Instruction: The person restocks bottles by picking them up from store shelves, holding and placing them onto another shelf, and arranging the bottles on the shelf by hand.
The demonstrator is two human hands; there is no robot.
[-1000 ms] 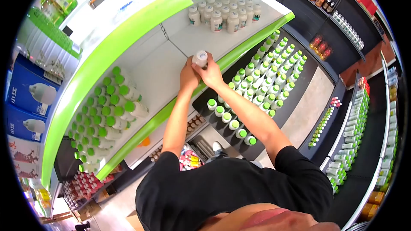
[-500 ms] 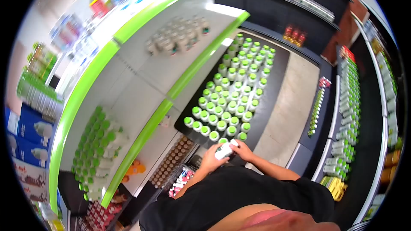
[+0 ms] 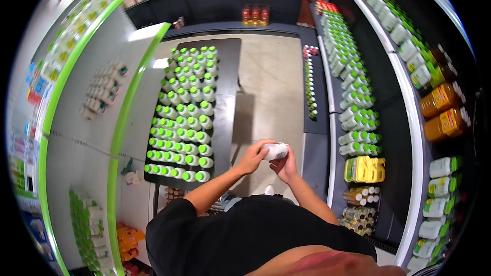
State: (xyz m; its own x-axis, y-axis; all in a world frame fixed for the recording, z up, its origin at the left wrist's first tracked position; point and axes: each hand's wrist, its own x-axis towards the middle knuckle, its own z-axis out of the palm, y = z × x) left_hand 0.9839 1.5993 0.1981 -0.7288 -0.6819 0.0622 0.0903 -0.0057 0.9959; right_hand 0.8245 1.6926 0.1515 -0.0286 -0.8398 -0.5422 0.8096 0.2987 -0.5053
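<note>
A white bottle [image 3: 275,152] lies on its side between my two hands, in front of my chest and above the floor. My left hand [image 3: 253,156] is wrapped round its left end. On the other end, the fingers of my right hand [image 3: 285,165] close from below and from the right. The bottle's cap is hidden by my fingers. To the left of my hands, many white bottles with green caps [image 3: 183,122] stand in rows on a black table [image 3: 226,92].
On the left, a shelf with green edging [image 3: 115,143] holds bottles. Dark shelves [image 3: 327,92] on the right carry rows of green-capped bottles [image 3: 352,79] and yellow jugs [image 3: 364,169]. Bare floor [image 3: 266,87] runs between table and right shelves. Red-topped bottles [image 3: 255,15] stand at the back.
My view and body have turned right, away from the left shelf. Both hands have carried the white bottle from the table's near end to above the aisle floor.
</note>
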